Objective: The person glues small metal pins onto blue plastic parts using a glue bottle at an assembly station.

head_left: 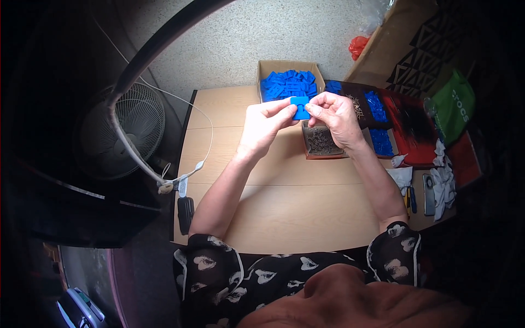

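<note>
Both my hands are raised over the far part of the table, pinching one flat, square blue plastic piece [299, 104] between them. My left hand [263, 123] grips its left edge with thumb and forefinger. On the opposite edge, the thumb and fingertips of my right hand [338, 119] are closed. A notch or slot shows near the middle of the piece. Just behind my hands stands a cardboard box [268, 66] heaped with similar blue pieces [289, 83]. Below my right hand, partly covered by it, is a shallow box of small metal parts [321, 141], too small to name.
Right of my hands lie more blue parts [375, 106] in trays and a red case [404, 126]. A phone [429, 194], crumpled white tissue [443, 188] and a green bag [453, 106] are at the right. A fan [136, 123] and curved lamp arm [128, 82] stand left of the wooden table [284, 208].
</note>
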Tool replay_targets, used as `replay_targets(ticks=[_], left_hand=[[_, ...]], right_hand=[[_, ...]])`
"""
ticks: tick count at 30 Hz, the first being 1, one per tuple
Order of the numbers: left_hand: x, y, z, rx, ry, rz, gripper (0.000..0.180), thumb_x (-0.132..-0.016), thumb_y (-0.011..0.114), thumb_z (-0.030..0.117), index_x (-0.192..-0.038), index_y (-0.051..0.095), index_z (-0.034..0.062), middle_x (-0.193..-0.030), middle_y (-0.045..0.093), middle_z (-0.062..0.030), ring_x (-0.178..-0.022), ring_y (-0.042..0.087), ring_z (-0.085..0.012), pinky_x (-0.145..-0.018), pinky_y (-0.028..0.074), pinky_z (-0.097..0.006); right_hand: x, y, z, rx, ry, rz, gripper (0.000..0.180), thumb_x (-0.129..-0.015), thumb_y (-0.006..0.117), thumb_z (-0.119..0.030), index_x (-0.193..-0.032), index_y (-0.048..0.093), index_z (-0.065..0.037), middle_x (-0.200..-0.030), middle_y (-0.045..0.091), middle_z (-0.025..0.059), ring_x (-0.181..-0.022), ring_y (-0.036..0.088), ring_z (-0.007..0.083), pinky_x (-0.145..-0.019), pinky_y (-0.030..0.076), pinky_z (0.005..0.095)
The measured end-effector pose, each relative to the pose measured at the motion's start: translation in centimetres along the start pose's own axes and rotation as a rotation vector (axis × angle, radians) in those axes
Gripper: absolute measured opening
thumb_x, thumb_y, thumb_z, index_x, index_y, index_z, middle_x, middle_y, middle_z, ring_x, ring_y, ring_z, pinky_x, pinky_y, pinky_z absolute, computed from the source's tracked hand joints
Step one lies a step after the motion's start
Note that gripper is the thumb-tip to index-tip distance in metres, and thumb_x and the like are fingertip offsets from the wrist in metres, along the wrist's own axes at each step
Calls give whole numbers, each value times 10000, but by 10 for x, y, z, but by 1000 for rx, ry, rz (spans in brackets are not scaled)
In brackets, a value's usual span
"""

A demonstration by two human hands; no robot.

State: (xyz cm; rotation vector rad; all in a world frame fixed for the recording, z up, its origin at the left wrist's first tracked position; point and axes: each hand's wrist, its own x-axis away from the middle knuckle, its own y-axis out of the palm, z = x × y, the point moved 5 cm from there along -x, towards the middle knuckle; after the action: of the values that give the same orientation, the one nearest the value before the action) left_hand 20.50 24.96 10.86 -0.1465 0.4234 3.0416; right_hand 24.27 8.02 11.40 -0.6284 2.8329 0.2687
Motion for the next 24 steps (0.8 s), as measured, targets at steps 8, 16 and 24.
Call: replay_targets(ticks=[8,16,24], left_hand=[[0,1,1,-35,-4,1,330,-894,710,155,-1155,661,-40,-1012,700,-112,-862,671,-145,-810,575,-271],[0,1,-4,-31,-11,-6,327,-901,699,148,-1165,656,-40,-1014,698,-113,-874,669,-146,-824,572,-275],[-1,-1,-10,-9,-42,-1,350,-901,701,160,-1173,645,-52,-1025,695,-117,-865,673,-149,-825,572,-276]], right_hand=[[1,0,1,9,25,7,107,-895,688,-98,-910,637,-5,-787,653,42,-649,626,80,-624,533,204],[3,-2,5,-13,25,19,112,-888,703,-91,-909,652,7,-781,670,48,-633,628,72,-594,524,198],[3,-1,5,-14,41,13,123,-889,703,-102,-897,657,11,-775,669,48,-625,621,70,-582,514,195]])
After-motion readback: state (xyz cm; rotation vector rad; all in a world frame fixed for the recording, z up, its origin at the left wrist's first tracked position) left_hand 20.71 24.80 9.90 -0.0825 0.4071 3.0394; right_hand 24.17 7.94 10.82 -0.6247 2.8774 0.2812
